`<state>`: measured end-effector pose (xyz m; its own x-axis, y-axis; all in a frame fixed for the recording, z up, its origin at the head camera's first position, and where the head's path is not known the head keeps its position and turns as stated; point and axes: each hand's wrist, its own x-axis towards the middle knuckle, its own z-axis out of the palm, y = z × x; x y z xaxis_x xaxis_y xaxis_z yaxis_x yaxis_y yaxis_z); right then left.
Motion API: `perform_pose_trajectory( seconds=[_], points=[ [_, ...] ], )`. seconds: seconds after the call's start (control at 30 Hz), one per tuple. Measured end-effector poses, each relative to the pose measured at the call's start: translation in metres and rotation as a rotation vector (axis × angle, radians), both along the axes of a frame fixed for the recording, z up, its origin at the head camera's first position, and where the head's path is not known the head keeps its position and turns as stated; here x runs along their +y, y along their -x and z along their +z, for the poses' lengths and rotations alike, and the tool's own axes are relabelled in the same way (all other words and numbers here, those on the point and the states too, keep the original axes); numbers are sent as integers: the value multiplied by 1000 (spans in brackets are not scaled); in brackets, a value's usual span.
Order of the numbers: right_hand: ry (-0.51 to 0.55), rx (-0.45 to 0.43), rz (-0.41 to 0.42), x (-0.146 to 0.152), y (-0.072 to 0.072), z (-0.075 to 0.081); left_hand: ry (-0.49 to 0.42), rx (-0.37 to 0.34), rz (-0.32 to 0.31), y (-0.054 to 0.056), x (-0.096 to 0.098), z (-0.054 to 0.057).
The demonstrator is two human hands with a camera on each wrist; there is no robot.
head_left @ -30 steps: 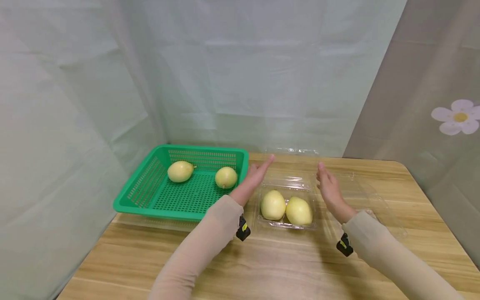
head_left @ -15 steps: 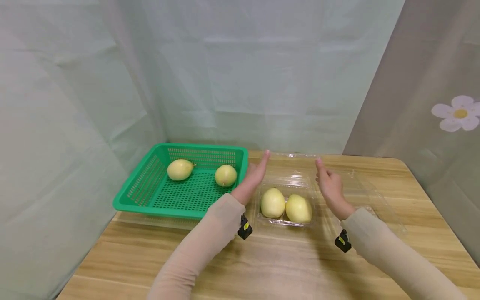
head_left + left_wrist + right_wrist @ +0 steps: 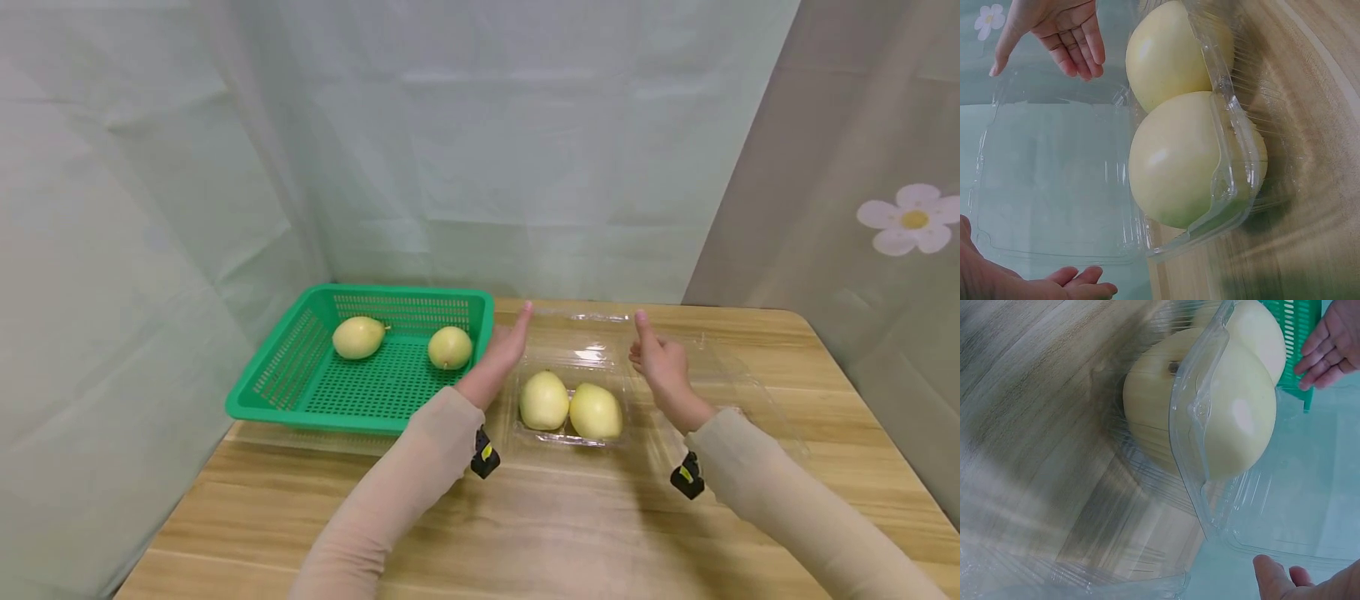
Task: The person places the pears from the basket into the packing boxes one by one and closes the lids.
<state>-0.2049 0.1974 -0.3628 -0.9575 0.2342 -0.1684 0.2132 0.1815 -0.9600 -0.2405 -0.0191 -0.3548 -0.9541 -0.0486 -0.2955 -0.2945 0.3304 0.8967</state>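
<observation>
Clear plastic container [image 3: 568,438], lid up, sits between left hand [image 3: 504,354] and right hand [image 3: 663,367], on the near side; two pale-yellow fruits [image 3: 544,402] inside. Both hands empty, fingers loose. Green basket [image 3: 315,418] just left of left hand. Wood-grain tabletop [image 3: 555,533]; pale curtain [image 3: 480,167] behind, white flower print [image 3: 913,220] far right.

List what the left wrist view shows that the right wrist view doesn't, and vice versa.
Only the left wrist view: a white flower.
Only the right wrist view: part of the green basket and another piece of clear plastic.
Both: the open clear box, two yellow fruits in it, the left grip and the right grip.
</observation>
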Motion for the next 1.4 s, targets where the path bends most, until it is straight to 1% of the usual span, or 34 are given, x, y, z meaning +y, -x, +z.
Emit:
perform_pose_trajectory(
  seconds=[0.17, 0.27, 0.43, 0.6, 0.7, 0.8, 0.87, 0.97, 1.07, 1.17, 1.27, 1.4],
  points=[
    [22, -8, 21, 2, -2, 0, -32, 0, 2, -1, -1, -2],
    [39, 5, 33, 3, -4, -1, -67, -10, -15, -4, -1, -2],
    [65, 26, 55, 6, -9, -4, -124, -1, -34, -9, -1, -3],
    [61, 7, 97, 7, -14, -5, -132, -7, -30, -13, -1, -3],
    [35, -4, 105, 7, -17, -7, -122, -16, -32, -17, -2, -3],
    [12, -8, 95, 6, -21, -9, -105, -16, -29, -21, -2, -4],
    [14, -12, 94, 6, -23, -9, -97, -21, -19, -23, -2, -5],
    [52, -14, 96, 5, -28, -10, -102, -41, -5, -27, -1, -4],
    [83, -18, 98, 3, -33, -11, -126, -54, 3, -33, -2, -4],
    [113, -11, 65, 0, -37, -12, -141, -50, 5, -38, -3, -3],
    [130, 11, 30, -2, -41, -14, -152, -49, 10, -41, -3, -6],
    [129, 34, 17, -4, -45, -17, -146, -39, 22, -44, -1, -11]
  ],
)
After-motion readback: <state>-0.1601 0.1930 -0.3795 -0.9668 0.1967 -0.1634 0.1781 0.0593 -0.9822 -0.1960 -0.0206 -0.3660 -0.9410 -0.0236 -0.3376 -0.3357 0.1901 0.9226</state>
